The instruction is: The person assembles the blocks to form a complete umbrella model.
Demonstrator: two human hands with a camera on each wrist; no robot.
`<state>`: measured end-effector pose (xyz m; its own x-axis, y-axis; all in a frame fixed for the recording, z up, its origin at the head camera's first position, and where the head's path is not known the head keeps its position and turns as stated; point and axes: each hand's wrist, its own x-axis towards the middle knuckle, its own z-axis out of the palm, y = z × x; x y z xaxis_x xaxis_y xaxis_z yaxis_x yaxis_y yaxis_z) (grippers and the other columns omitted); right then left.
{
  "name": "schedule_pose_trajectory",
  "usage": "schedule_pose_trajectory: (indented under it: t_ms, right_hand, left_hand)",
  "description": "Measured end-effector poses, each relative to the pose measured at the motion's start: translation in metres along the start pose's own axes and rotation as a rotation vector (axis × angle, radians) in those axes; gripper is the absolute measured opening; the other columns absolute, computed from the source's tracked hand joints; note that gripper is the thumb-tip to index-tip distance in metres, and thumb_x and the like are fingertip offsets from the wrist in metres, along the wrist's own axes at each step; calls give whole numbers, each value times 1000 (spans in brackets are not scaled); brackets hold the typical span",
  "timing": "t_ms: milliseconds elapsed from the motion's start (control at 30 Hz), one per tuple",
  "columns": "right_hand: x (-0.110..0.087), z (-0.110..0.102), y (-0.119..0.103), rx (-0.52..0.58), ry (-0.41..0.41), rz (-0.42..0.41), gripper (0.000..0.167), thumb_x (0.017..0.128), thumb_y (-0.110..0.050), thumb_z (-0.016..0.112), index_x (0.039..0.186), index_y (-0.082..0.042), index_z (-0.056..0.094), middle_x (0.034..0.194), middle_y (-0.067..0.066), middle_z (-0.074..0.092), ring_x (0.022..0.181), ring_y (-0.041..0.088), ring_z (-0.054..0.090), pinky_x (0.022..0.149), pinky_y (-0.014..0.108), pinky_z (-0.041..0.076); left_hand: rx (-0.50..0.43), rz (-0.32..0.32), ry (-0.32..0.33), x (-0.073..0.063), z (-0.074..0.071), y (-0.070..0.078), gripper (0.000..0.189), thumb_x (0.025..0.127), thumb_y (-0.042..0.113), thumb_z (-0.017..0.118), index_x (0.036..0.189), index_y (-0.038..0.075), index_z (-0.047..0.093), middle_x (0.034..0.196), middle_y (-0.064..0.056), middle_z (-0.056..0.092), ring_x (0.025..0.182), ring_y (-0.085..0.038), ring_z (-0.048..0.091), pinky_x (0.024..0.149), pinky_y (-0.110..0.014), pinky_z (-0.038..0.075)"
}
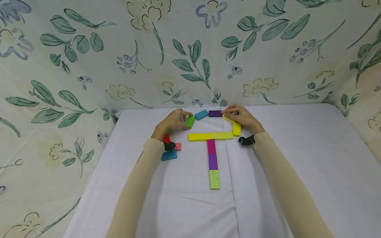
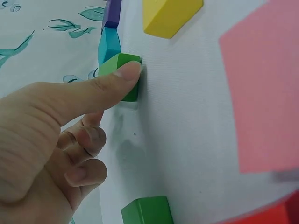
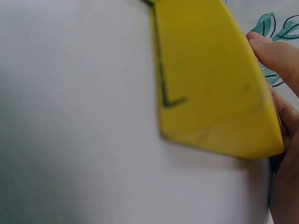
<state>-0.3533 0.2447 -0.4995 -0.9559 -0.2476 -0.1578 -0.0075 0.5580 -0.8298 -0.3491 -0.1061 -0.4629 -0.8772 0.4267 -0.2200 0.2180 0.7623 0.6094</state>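
Note:
At the far edge of the table my left hand pinches a green block, the thumb lying along its near side. A blue block and a purple block continue in a curve to the right. There my right hand holds a yellow block by thumb and fingers, partly covering it. Another yellow block stands close below that hand and fills much of the right wrist view, hiding the fingertips' contact.
Inside the curve, yellow blocks form a bar above a column of magenta, purple and lime blocks. Near my left wrist lie red, pink, blue and green blocks.

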Motion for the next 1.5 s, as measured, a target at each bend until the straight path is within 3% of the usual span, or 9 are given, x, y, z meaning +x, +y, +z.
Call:
schedule_pose_trajectory:
  t_ms: [367, 667, 867, 1067, 1233, 1500]
  right_hand:
    - [2, 1, -1, -17, -1, 9, 39, 103, -39, 64, 134, -17, 71, 151, 11, 46, 144, 37, 34, 124, 63, 21]
    - [3, 1, 0, -16, 2, 10, 39, 103, -40, 64, 134, -17, 71, 150, 12, 46, 143, 37, 34, 124, 63, 21]
    - [2, 0, -1, -10, 3, 7, 39, 102, -39, 64, 133, -16, 72, 151, 12, 47, 143, 37, 35, 124, 63, 20]
    - [1, 0, -1, 7, 1, 7, 39, 102, -39, 65, 133, -16, 72, 151, 11, 47, 144, 37, 35, 124, 63, 20]
    - [0, 1, -2, -1, 3, 11, 38, 102, -40, 65, 133, -18, 72, 151, 11, 47, 143, 37, 35, 124, 63, 21]
    - [1, 1, -1, -8, 0, 24, 38, 102, -40, 64, 133, -20, 72, 151, 9, 46, 143, 36, 36, 124, 63, 23]
  left_hand:
    - [4, -59, -3, 2, -1, 3, 66, 86, 17, 86, 146, 31, 61, 120, -8, 59, 110, -26, 52, 94, -38, 52]
    - [10, -33, 4, 0, -4, 2, 74, 85, 19, 87, 151, 30, 55, 123, -10, 60, 107, -27, 53, 91, -36, 52]
    - [-24, 20, 69, -21, -21, -9, 62, 90, 19, 82, 148, 25, 60, 127, -13, 58, 98, -28, 53, 79, -31, 49]
    - [-42, 3, 84, -54, -35, -38, 49, 93, 21, 79, 140, 19, 67, 132, -14, 58, 100, -30, 51, 80, -35, 47]
    - [-71, -17, 54, -75, -37, -62, 45, 93, 23, 79, 137, 19, 70, 132, -12, 61, 108, -28, 49, 86, -35, 44]
    - [-83, 53, 56, -89, -33, -74, 41, 93, 14, 78, 133, 18, 73, 120, -11, 66, 92, -24, 48, 72, -30, 38]
